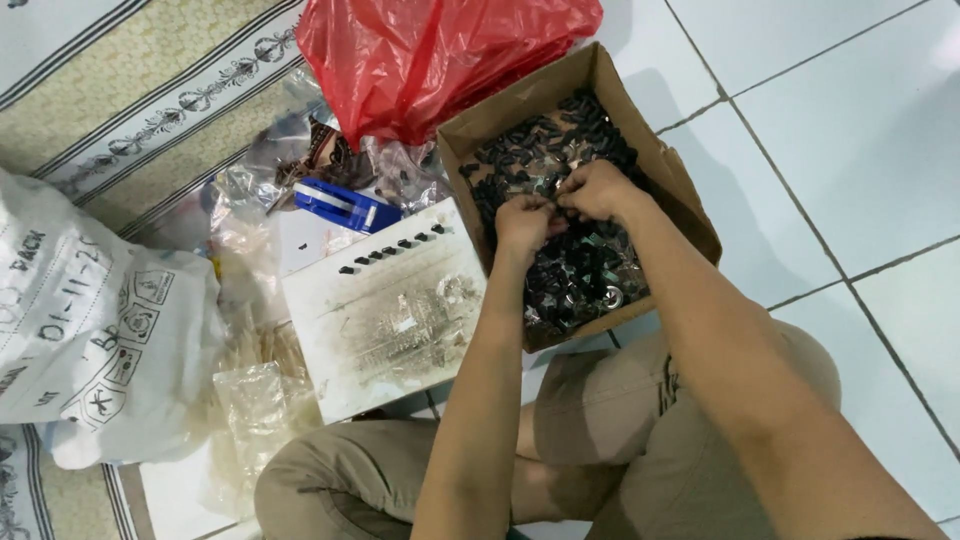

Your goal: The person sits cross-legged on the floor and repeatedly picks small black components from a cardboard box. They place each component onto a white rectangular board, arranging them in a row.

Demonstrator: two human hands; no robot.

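White tiled floor (860,130), cardboard box (680,190), red bag (420,50), patterned mat (130,100)

there is 1 view only, from a camera worn on the person's head, so no second view shares any part of the scene. it looks steeply down and a little forward over the person's own folded legs onto the white tiled floor (860,140). it sits close: the forearms enter from the bottom edge and run up to the hands, the left hand (524,222) and right hand (597,190), near the middle of the frame, over the cardboard box (560,95). the patterned mat (120,110) fills the upper left corner, the white sack (90,330) the left edge.
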